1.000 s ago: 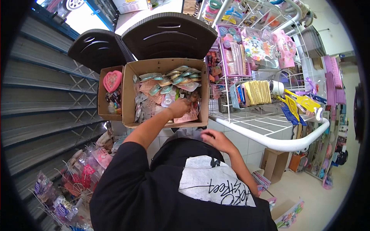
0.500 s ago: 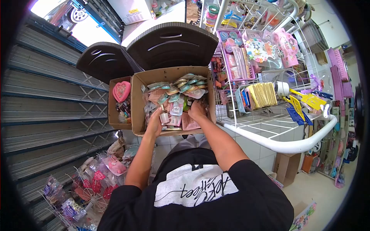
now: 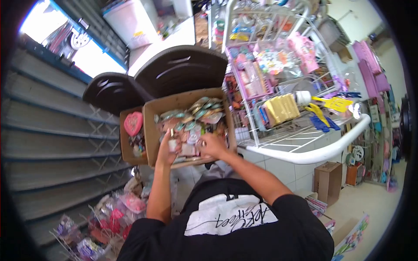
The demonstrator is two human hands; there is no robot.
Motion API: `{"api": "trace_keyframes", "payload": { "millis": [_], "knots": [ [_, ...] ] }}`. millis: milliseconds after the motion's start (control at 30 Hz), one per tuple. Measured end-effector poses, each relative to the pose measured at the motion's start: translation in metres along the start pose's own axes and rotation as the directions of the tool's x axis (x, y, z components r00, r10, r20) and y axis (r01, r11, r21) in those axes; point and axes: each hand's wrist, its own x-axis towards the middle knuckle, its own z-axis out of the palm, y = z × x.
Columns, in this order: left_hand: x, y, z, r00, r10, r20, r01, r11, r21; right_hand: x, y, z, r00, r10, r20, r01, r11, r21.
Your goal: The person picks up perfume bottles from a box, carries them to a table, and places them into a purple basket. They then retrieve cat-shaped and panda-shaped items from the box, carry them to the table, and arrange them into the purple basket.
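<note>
A cardboard box (image 3: 150, 126) full of small packaged goods stands in front of me. At its near left side, my left hand (image 3: 163, 151) is closed around a small bottle (image 3: 173, 144) with a pale label and a narrow brownish top, held upright. Over the near right part of the box, my right hand (image 3: 213, 146) is raised with its fingers curled together; a small dark spot shows at the fingertips, too blurred to name. Behind the hands lie overlapping packets with teal round edges (image 3: 204, 108). A pinkish pack (image 3: 188, 150) rests between the hands.
A smaller box (image 3: 127, 148) with a pink heart-shaped case (image 3: 133, 123) adjoins on the left. Dark chair backs (image 3: 183, 65) rise behind both boxes. On the right stands a white wire rack (image 3: 300, 154) of goods. Bagged items (image 3: 117, 213) hang at lower left, beside a metal shutter (image 3: 56, 130).
My right hand has lifted out of the box contents and moved left, nearer the bottle. The left hand still holds the bottle. The whole view has shifted and blurred slightly.
</note>
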Motion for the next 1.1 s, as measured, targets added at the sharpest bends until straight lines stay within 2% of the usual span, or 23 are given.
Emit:
{"api": "trace_keyframes", "payload": {
  "millis": [33,67,100,133,167,200,233,300,333,367,433,467,500,533,567,633,667,700,733,767,833,1000,1100],
  "knots": [
    [-0.002,0.009,0.011,0.999,0.006,0.040,-0.008,0.999,0.039,-0.019,-0.028,-0.030,0.998,0.024,0.062,-0.037,0.975,0.218],
    [-0.004,0.017,0.014,0.988,-0.040,0.148,0.030,0.997,0.071,-0.034,-0.018,-0.024,0.991,-0.130,-0.041,0.136,0.918,0.373],
    [-0.006,0.025,0.019,0.963,-0.090,0.254,0.064,0.992,0.108,-0.051,-0.026,-0.035,0.940,-0.284,-0.189,0.337,0.862,0.379],
    [-0.010,0.029,0.031,0.929,-0.114,0.353,0.043,0.978,0.202,-0.081,-0.042,-0.057,0.993,-0.107,0.044,0.051,0.750,0.660],
    [-0.015,0.034,0.046,0.883,-0.147,0.446,0.010,0.956,0.294,-0.105,-0.049,-0.075,0.990,-0.035,0.139,-0.079,0.676,0.733],
    [-0.016,0.036,0.060,0.823,-0.201,0.532,-0.046,0.909,0.414,-0.124,-0.038,-0.084,0.984,-0.092,0.151,-0.049,0.680,0.732],
    [-0.019,0.036,0.077,0.752,-0.262,0.604,-0.121,0.846,0.519,-0.145,-0.037,-0.102,0.972,0.003,0.236,-0.194,0.582,0.790],
    [-0.030,0.019,0.122,0.620,-0.442,0.648,-0.046,0.804,0.592,-0.181,-0.008,-0.120,0.973,-0.016,0.230,-0.194,0.479,0.856],
    [-0.030,0.000,0.137,0.518,-0.504,0.691,0.008,0.811,0.585,-0.201,0.001,-0.133,0.971,-0.009,0.239,-0.213,0.424,0.880],
    [-0.036,-0.019,0.161,0.458,-0.550,0.698,0.066,0.804,0.591,-0.220,0.008,-0.142,0.981,0.013,0.193,-0.180,0.428,0.886],
    [-0.038,-0.067,0.209,0.284,-0.663,0.693,0.132,0.743,0.657,-0.253,0.023,-0.160,0.982,0.163,0.095,-0.107,0.065,0.992],
    [-0.035,-0.096,0.225,0.250,-0.744,0.620,0.192,0.665,0.721,-0.269,0.029,-0.175,0.982,0.177,0.061,-0.074,0.067,0.995],
    [-0.036,-0.128,0.255,0.295,-0.755,0.586,0.080,0.630,0.772,-0.287,0.034,-0.190,0.980,0.199,-0.031,0.048,-0.085,0.995],
    [-0.032,-0.170,0.271,0.343,-0.710,0.616,0.110,0.681,0.724,-0.306,0.042,-0.204,0.967,0.231,-0.110,0.165,-0.233,0.958],
    [-0.026,-0.215,0.282,0.396,-0.662,0.636,0.143,0.729,0.670,-0.323,0.062,-0.216,0.931,0.348,-0.110,0.207,-0.255,0.944],
    [-0.025,-0.291,0.331,0.451,-0.638,0.624,0.496,0.760,0.420,-0.363,0.089,-0.256,0.898,0.394,-0.197,0.317,-0.267,0.910],
    [-0.024,-0.319,0.361,0.529,-0.642,0.554,0.520,0.762,0.386,-0.384,0.102,-0.279,0.863,0.428,-0.268,0.405,-0.270,0.874],
    [-0.019,-0.346,0.387,0.581,-0.661,0.475,0.534,0.750,0.390,-0.401,0.106,-0.304,0.816,0.470,-0.335,0.461,-0.182,0.869],
    [-0.015,-0.367,0.416,0.611,-0.634,0.473,0.512,0.773,0.375,-0.416,0.107,-0.325,0.764,0.509,-0.397,0.507,-0.094,0.857],
    [-0.012,-0.386,0.443,0.640,-0.605,0.473,0.485,0.796,0.361,-0.434,0.114,-0.342,0.757,0.527,-0.386,0.508,-0.104,0.855],
    [-0.005,-0.413,0.491,0.647,-0.599,0.472,0.496,0.800,0.337,-0.459,0.131,-0.378,0.727,0.523,-0.445,0.528,-0.013,0.849],
    [0.025,-0.460,0.567,0.611,-0.562,0.557,0.468,0.825,0.318,-0.499,0.166,-0.438,0.653,0.600,-0.462,0.539,0.059,0.840],
    [0.045,-0.481,0.599,0.651,-0.482,0.586,0.334,0.875,0.350,-0.508,0.197,-0.467,0.668,0.582,-0.463,0.540,0.049,0.840]
  ]
}}
